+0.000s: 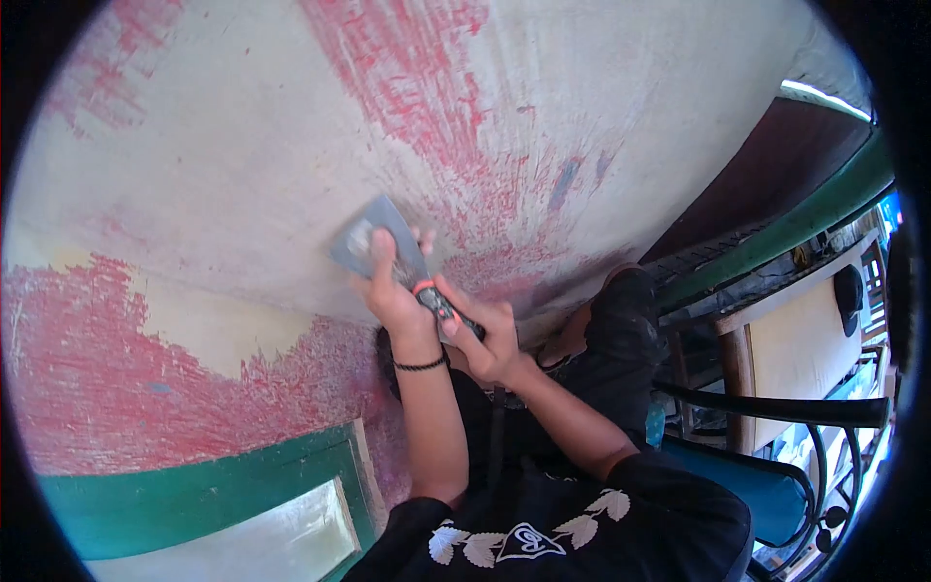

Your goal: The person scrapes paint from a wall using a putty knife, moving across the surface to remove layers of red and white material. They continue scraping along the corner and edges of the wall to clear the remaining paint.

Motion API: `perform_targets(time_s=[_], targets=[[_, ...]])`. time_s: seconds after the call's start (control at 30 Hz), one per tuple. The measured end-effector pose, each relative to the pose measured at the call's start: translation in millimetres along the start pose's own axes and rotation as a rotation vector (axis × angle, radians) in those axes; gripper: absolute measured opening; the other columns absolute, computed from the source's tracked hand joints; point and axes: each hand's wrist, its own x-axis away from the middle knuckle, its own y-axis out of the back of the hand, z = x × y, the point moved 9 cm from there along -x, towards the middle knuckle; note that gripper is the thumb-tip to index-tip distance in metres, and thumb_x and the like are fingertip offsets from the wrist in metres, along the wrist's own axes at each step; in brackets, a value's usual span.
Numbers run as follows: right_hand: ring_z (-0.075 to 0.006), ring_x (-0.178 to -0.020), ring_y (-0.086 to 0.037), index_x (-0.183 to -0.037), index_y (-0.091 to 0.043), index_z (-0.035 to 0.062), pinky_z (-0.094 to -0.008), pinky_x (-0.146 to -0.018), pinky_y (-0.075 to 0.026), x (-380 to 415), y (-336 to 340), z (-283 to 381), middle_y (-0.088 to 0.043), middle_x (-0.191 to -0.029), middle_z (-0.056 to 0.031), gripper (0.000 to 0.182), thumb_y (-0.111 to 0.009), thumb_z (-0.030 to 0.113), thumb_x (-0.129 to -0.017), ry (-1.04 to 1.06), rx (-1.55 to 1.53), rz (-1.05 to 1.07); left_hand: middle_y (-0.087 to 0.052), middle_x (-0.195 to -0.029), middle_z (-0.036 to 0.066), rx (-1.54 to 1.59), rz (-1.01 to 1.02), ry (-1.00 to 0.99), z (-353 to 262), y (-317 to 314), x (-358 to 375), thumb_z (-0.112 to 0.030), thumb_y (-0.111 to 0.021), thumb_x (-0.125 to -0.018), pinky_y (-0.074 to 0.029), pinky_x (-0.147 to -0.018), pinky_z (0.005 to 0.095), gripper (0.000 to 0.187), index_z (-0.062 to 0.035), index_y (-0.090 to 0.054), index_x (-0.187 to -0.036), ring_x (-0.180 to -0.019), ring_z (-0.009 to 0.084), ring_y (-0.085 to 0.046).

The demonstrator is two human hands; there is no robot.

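Observation:
A wide putty knife (403,229) with a grey metal blade and a black-and-red handle is in front of the wall. My right hand (492,341) is wrapped round its handle. At the blade is my left hand (396,291), a dark braided bracelet on its wrist. One of its digits lies over the pale smeared face of the blade, and other fingertips show past the far edge. The blade's corner points up toward the wall (262,145), which carries whitish filler over worn red paint.
Below left is a green frame (223,495) around a pale panel. On the right stand a metal chair with a blue seat (747,490), a wooden-framed piece with a cream panel (800,339) and a green rail (776,233). My bent knee (626,315) is close to the wall.

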Motion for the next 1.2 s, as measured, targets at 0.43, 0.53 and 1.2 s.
perform_targets(time_s=[0.43,0.53,1.2], targets=[[-0.0282,-0.089,-0.074,-0.133,-0.055,-0.0069,-0.0305,-0.077,-0.054,24.6,8.2,-19.7,-0.07,-0.103,-0.0273,0.046,-0.059,0.007,-0.089,-0.132,-0.015,0.009,-0.065,-0.086,0.015,-0.061,-0.032,0.151,34.6,18.4,16.5,-0.025,-0.068,-0.092,-0.054,-0.064,0.0322,0.034,0.0044,-0.059,-0.106,-0.073,0.0255,-0.067],[-0.0284,-0.086,-0.074,-0.134,-0.054,-0.0065,-0.0312,-0.077,-0.054,29.2,5.1,-33.0,-0.07,-0.102,-0.0264,0.046,-0.058,0.007,-0.09,-0.076,0.01,-0.024,-0.065,-0.086,0.016,-0.071,-0.033,0.144,40.5,22.4,16.4,-0.024,-0.069,-0.092,-0.055,-0.063,0.0324,0.034,0.0052,-0.059,-0.106,-0.072,0.0264,-0.068],[-0.0296,-0.079,-0.074,-0.134,-0.055,-0.0045,-0.0328,-0.071,-0.055,79.3,13.2,-92.3,-0.071,-0.096,-0.0244,0.046,-0.058,0.009,-0.091,-0.008,0.151,-0.08,-0.064,-0.089,0.014,-0.009,-0.006,0.325,118.1,76.9,36.9,-0.023,-0.07,-0.092,-0.058,-0.068,0.0354,0.035,0.0046,-0.057,-0.108,-0.077,0.025,-0.066]])
